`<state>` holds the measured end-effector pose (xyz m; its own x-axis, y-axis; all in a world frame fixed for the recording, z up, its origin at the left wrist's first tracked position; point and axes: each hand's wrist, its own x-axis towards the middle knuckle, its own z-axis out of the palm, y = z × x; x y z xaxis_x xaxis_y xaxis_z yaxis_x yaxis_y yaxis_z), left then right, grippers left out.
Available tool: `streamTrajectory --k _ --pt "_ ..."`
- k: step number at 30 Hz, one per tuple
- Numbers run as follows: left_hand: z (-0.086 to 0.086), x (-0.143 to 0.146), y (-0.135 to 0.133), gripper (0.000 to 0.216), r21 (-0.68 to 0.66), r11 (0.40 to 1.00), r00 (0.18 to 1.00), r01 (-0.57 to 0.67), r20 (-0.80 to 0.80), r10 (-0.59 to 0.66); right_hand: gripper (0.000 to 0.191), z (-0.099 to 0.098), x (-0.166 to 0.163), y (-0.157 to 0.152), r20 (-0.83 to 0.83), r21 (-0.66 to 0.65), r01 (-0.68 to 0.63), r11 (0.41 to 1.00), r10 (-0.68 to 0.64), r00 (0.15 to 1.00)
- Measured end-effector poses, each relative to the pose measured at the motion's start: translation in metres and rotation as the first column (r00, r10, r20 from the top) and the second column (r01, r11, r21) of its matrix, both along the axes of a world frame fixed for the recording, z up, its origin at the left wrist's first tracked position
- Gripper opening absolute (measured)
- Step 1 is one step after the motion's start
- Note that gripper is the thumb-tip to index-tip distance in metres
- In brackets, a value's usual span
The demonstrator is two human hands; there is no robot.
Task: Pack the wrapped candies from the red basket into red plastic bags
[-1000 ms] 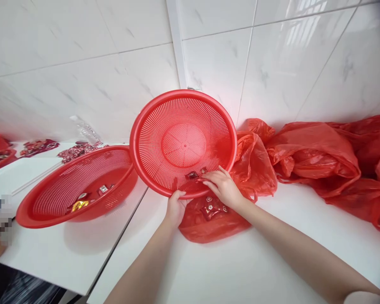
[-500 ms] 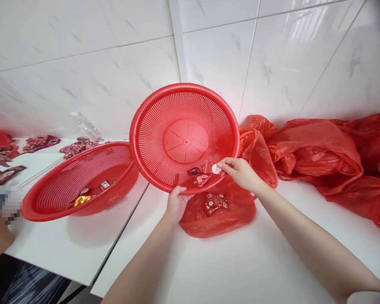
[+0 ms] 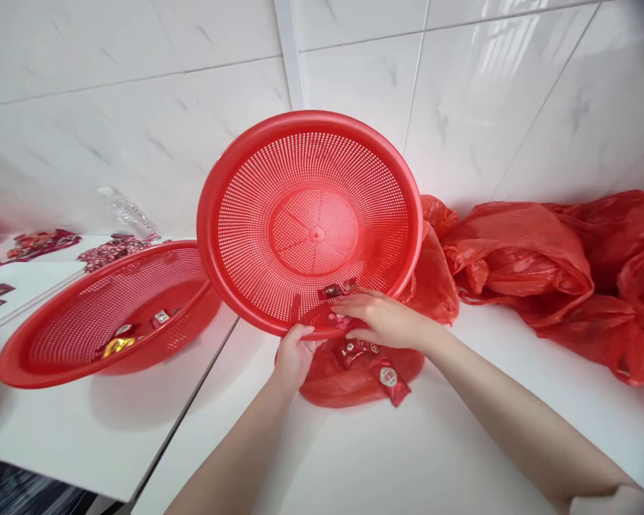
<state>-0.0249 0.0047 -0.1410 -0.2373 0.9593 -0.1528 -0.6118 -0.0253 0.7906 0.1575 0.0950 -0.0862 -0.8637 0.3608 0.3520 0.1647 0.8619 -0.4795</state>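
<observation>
My left hand (image 3: 293,356) grips the lower rim of a round red perforated basket (image 3: 279,200), which is tilted up on edge so its inside faces me. A few small wrapped candies (image 3: 337,291) lie at its low side. My right hand (image 3: 383,320) reaches into that low side with the fingers bent over the candies; whether it holds one is unclear. Under the basket lies a small red plastic bag (image 3: 333,383) with several red candy packets in it. One red packet (image 3: 390,378) lies on the bag's front edge.
A second red basket (image 3: 59,343) with a few candies sits on the white table to the left. Crumpled red plastic bags (image 3: 537,257) are heaped along the tiled wall at the right. A gap (image 3: 193,408) divides the two white tabletops. More red packets lie far left.
The tilted basket has come up and nearer to me. My right hand, which held a candy up at the rim, is now back down inside the basket. One red packet now lies on the bag's edge.
</observation>
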Motion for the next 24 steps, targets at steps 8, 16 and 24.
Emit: streamTrajectory --k 8,16,24 --pt "-0.005 -0.006 0.004 0.019 -0.01 0.999 0.999 -0.038 -0.012 0.037 0.026 0.017 0.016 0.008 -0.064 -0.265 0.166 0.95 -0.189 0.98" --pt "0.0 -0.014 0.008 0.021 0.026 0.994 0.994 -0.107 -0.006 0.107 0.033 0.016 0.018 0.004 0.042 -0.207 0.24 0.949 -0.236 0.971" --pt "-0.001 -0.021 0.011 0.026 0.098 0.976 0.981 -0.194 -0.012 0.196 0.031 0.02 0.03 -0.014 0.361 -0.062 0.324 0.944 -0.282 0.889"
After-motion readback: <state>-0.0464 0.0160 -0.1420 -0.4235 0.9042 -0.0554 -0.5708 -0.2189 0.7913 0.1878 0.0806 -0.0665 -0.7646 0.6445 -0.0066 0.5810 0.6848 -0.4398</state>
